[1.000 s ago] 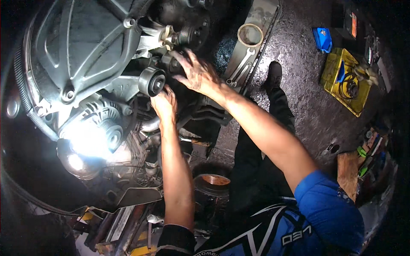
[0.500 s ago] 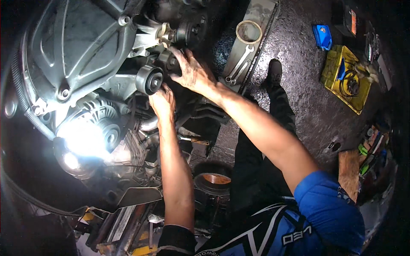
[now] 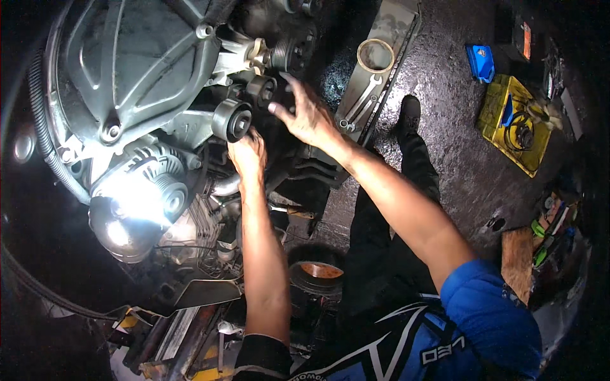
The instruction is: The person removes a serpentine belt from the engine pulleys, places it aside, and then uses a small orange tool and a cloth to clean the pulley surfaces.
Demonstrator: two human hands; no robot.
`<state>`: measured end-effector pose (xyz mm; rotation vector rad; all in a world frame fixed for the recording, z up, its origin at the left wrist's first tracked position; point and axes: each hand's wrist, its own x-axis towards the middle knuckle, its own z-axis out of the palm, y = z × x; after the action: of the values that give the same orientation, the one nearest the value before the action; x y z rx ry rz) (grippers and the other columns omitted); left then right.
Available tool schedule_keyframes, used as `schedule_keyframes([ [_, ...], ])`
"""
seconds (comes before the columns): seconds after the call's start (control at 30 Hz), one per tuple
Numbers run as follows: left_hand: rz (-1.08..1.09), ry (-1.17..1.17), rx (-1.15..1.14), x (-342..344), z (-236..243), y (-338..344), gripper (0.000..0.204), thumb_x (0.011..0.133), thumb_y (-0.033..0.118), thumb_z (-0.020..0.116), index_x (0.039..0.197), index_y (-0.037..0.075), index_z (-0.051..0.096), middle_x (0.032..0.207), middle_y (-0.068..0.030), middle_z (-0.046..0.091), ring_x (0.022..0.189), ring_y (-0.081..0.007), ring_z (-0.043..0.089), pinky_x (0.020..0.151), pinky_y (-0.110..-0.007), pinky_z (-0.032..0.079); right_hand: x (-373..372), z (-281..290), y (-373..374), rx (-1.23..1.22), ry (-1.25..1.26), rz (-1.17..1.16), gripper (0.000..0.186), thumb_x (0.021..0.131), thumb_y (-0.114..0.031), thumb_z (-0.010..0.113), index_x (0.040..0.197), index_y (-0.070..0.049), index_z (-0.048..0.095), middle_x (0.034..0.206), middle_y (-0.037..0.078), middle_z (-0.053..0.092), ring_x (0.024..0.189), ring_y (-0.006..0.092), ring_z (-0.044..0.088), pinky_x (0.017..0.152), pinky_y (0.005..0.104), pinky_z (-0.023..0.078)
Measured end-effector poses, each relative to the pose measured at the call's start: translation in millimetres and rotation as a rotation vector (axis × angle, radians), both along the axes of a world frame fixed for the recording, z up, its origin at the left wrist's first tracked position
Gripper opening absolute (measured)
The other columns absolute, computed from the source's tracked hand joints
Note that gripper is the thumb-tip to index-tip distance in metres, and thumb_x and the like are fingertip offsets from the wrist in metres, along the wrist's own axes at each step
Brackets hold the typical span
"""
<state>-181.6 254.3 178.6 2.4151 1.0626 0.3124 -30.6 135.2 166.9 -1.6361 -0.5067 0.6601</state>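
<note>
My left hand (image 3: 248,155) reaches in just below a smooth idler pulley (image 3: 231,120) on the front of an engine. Its fingers curl out of sight behind the pulley, so any grip is hidden. Thumb and fingers apart, my right hand (image 3: 308,117) hovers empty beside a second, darker pulley (image 3: 262,90), with a gap between them. Above that sit a ribbed belt pulley (image 3: 283,56) and a pale metal bracket (image 3: 244,58). A large grey engine cover (image 3: 136,63) fills the upper left.
A bright work lamp (image 3: 124,232) glares by the alternator (image 3: 168,193). To the right, a metal beam (image 3: 391,35) carries a ring (image 3: 375,56) and wrenches (image 3: 362,101). Beyond are a blue tray (image 3: 481,62) and a yellow crate (image 3: 534,152). A round dark pan (image 3: 318,286) stands below.
My right hand has drawn back slightly from the darker pulley, its fingers still spread. My left hand stays below the idler pulley. The engine sits a little further right and lower in view.
</note>
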Motion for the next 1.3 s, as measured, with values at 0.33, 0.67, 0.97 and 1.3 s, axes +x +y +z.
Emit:
schedule_keyframes([
  [0.33, 0.026, 0.392, 0.194, 2, -9, 4, 0.027, 0.094, 0.017, 0.062, 0.113, -0.001, 0.063, 0.109, -0.0231, 0.068, 0.101, -0.0377, 0.065, 0.089, -0.045, 0.051, 11, -6, 4, -0.083, 1.235, 0.513, 0.088, 0.095, -0.077, 0.035, 0.071, 0.001, 0.068, 0.061, 0.009, 0.065, 0.053, 0.0201, 0.063, 0.055, 0.0372, 0.051],
  [0.67, -0.024, 0.253, 0.29, -9, -9, 2, 0.025, 0.092, 0.013, 0.062, 0.113, -0.001, 0.063, 0.106, -0.0253, 0.067, 0.099, -0.0438, 0.064, 0.088, -0.046, 0.051, 0, 9, 13, -0.196, -0.351, 0.273, 0.083, 0.088, -0.041, 0.073, 0.153, -0.014, 0.029, 0.14, 0.035, 0.045, 0.105, 0.0513, 0.063, 0.086, 0.0482, 0.058],
  [0.97, 0.025, 0.32, 0.254, 5, -4, -2, 0.03, 0.094, 0.02, 0.059, 0.107, -0.005, 0.066, 0.102, -0.0305, 0.067, 0.099, -0.0489, 0.062, 0.089, -0.05, 0.049, 25, -12, 0, -0.31, 0.693, 0.198, 0.086, 0.096, -0.076, 0.03, 0.096, 0.0, 0.07, 0.068, 0.013, 0.067, 0.062, 0.0218, 0.066, 0.061, 0.0356, 0.055],
  [1.3, -0.003, 0.333, 0.296, -7, -7, 7, 0.02, 0.093, 0.008, 0.06, 0.112, -0.001, 0.062, 0.108, -0.0218, 0.068, 0.099, -0.0385, 0.065, 0.088, -0.043, 0.051, 2, 7, 23, -0.207, -0.089, 0.147, 0.065, 0.096, -0.054, 0.058, 0.134, -0.002, 0.05, 0.102, 0.022, 0.07, 0.091, 0.0394, 0.07, 0.073, 0.0503, 0.059],
])
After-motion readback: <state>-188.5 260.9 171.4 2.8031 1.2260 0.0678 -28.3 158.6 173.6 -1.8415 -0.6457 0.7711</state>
